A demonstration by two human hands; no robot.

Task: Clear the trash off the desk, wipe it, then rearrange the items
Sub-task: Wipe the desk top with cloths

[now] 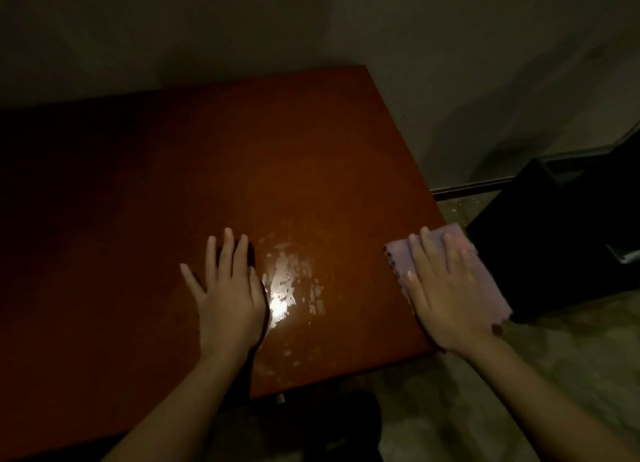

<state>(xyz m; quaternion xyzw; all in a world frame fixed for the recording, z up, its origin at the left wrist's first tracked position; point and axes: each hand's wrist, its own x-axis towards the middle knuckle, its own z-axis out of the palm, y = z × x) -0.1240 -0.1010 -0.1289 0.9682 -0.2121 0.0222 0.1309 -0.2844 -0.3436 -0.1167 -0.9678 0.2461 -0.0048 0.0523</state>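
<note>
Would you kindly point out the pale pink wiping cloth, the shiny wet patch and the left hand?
pale pink wiping cloth (398,256): head view, its uncovered left corner.
shiny wet patch (281,288): head view, its bright middle.
left hand (228,305): head view, the back of the hand.

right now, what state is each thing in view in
desk: wet in part near the front
wet patch: shiny, streaked, between the hands
cloth: spread flat, overhanging the desk's right edge
left hand: open, fingers spread flat on the desk
right hand: open, pressing flat on the cloth
dark box: beside the desk, too dim to tell more
</note>
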